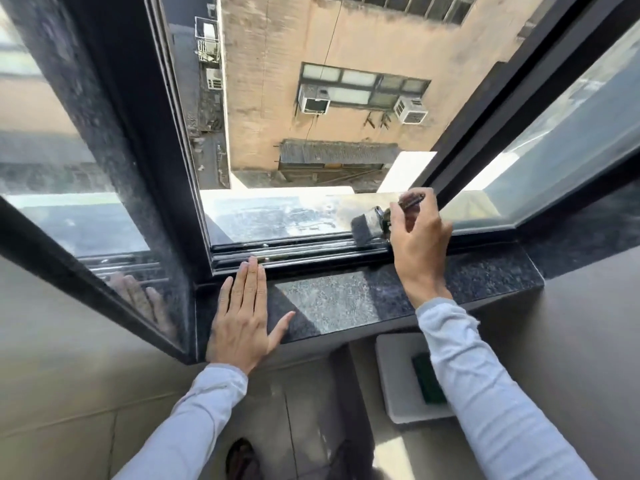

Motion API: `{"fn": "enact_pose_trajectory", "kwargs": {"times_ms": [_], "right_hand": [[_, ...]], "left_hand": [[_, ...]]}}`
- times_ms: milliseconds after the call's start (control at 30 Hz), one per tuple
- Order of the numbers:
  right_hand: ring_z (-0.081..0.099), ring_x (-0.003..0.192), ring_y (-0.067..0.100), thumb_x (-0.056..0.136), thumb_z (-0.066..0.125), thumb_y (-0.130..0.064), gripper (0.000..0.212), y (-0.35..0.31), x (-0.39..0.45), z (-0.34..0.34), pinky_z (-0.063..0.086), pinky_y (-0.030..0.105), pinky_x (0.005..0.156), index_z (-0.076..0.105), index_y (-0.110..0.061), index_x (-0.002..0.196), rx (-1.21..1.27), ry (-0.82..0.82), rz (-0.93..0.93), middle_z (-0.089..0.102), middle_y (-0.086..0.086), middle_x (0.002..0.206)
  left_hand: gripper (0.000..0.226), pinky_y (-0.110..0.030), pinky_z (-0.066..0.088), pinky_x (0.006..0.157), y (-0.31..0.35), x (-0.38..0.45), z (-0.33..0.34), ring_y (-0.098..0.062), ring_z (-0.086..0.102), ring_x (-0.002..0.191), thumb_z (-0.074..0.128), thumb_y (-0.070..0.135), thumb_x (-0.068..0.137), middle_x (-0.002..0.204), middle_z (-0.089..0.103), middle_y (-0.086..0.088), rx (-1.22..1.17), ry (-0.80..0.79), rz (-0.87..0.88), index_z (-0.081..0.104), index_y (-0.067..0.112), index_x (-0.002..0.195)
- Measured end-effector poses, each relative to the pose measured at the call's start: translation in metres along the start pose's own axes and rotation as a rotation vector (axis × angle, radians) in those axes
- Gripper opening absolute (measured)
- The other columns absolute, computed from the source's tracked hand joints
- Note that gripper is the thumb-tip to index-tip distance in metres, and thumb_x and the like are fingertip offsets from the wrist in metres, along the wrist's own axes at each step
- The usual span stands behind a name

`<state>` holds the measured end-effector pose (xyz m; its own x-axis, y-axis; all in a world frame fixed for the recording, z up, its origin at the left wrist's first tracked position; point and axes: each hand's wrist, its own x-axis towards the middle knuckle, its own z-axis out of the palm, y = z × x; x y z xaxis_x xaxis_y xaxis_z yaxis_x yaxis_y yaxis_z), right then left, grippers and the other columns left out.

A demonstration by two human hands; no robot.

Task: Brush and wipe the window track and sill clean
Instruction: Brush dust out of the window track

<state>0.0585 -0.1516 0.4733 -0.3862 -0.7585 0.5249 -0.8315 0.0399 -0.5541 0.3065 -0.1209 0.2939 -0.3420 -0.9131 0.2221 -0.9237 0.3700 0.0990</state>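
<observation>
A dark metal window track (pixel 298 252) runs along the bottom of the open window, above a speckled black granite sill (pixel 339 299). My right hand (pixel 420 244) is shut on a paint brush (pixel 369 225), whose dark bristles touch the right end of the track. The brush handle sticks up behind my fingers. My left hand (pixel 244 315) lies flat on the left part of the sill, fingers together and pointing at the track, thumb spread to the right.
A sliding glass pane in a dark frame (pixel 114 188) stands open at the left, another dark frame (pixel 485 133) at the right. A white tray (pixel 398 386) holding a green cloth or sponge (pixel 427 379) sits below the sill. Outside lies a dusty ledge (pixel 277 216).
</observation>
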Motion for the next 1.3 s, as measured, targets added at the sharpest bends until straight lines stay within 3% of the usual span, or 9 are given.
{"fn": "enact_pose_trajectory", "kwargs": {"times_ms": [133,300,400,633,767,900,1000,1167,1300], "right_hand": [[0.071,0.069,0.005,0.096,0.07,-0.011,0.01,-0.023,-0.015,0.026,0.053,0.01,0.065,0.063,-0.007,0.102,0.197,-0.062,0.025,0.074,0.001,0.086],[0.074,0.071,0.033,0.098,0.067,-0.012,0.01,0.019,-0.014,0.016,0.06,0.042,0.064,0.061,-0.006,0.104,-0.096,-0.097,0.0,0.075,0.011,0.079],[0.074,0.071,0.034,0.099,0.067,-0.014,0.014,0.034,-0.005,-0.002,0.062,0.046,0.064,0.06,-0.005,0.107,-0.181,-0.034,-0.012,0.076,0.014,0.082],[0.072,0.072,0.006,0.094,0.073,-0.008,0.013,-0.013,-0.035,0.027,0.052,0.004,0.066,0.065,-0.003,0.104,0.235,-0.048,-0.01,0.076,0.003,0.086],[0.074,0.063,0.024,0.095,0.072,-0.015,0.013,0.013,-0.035,0.025,0.061,0.031,0.059,0.067,-0.006,0.103,-0.014,-0.074,-0.106,0.077,0.01,0.077],[0.074,0.06,0.033,0.092,0.076,-0.021,0.014,0.043,-0.024,0.0,0.056,0.032,0.057,0.069,-0.01,0.098,-0.283,0.032,-0.163,0.077,0.011,0.069],[0.077,0.069,0.022,0.091,0.078,-0.025,0.013,0.053,-0.029,-0.03,0.062,0.037,0.064,0.071,-0.014,0.094,-0.078,0.147,0.015,0.079,0.002,0.077],[0.075,0.067,0.019,0.081,0.085,-0.008,0.019,0.093,-0.064,-0.107,0.063,0.036,0.073,0.067,-0.013,0.08,0.615,0.59,0.667,0.074,0.005,0.072],[0.066,0.106,-0.013,0.097,0.071,-0.022,0.006,0.159,-0.143,-0.17,0.049,0.005,0.092,0.072,-0.028,0.098,1.106,0.415,1.112,0.072,-0.016,0.098]], "left_hand": [[0.094,-0.055,0.026,0.129,0.0,0.0,0.0,-0.036,0.018,0.162,0.021,0.07,0.104,0.175,0.015,-0.02,0.002,0.009,-0.003,0.017,-0.002,0.164],[0.094,-0.055,0.027,0.129,0.0,0.0,0.002,-0.036,0.02,0.161,0.02,0.07,0.104,0.174,0.017,-0.021,0.017,0.02,-0.006,0.017,-0.003,0.164],[0.094,-0.055,0.028,0.128,0.001,0.0,0.002,-0.036,0.021,0.161,0.025,0.069,0.103,0.174,0.016,-0.021,0.025,0.026,-0.008,0.017,-0.003,0.164],[0.094,-0.055,0.026,0.129,0.0,-0.001,0.003,-0.036,0.021,0.161,0.024,0.068,0.104,0.174,0.016,-0.021,0.028,0.057,0.002,0.016,-0.003,0.164],[0.093,-0.054,0.025,0.13,-0.001,-0.001,0.004,-0.035,0.02,0.161,0.023,0.068,0.104,0.175,0.016,-0.02,0.016,0.05,-0.001,0.015,-0.002,0.164],[0.092,-0.056,0.028,0.128,-0.002,0.0,0.003,-0.036,0.023,0.16,0.019,0.068,0.105,0.173,0.02,-0.022,0.004,0.054,-0.004,0.019,-0.004,0.163],[0.092,-0.058,0.027,0.128,0.01,-0.003,-0.003,-0.038,0.023,0.16,0.018,0.067,0.106,0.172,0.021,-0.024,-0.007,0.065,-0.016,0.019,-0.006,0.163],[0.086,-0.057,0.026,0.128,0.093,-0.016,-0.021,-0.042,0.027,0.158,0.03,0.061,0.108,0.168,0.028,-0.028,-0.046,0.15,0.126,0.029,-0.009,0.159],[0.084,-0.058,0.031,0.123,0.168,-0.046,-0.007,-0.039,0.029,0.157,0.031,0.059,0.108,0.167,0.031,-0.029,-0.081,0.113,0.287,0.031,-0.009,0.158]]}}
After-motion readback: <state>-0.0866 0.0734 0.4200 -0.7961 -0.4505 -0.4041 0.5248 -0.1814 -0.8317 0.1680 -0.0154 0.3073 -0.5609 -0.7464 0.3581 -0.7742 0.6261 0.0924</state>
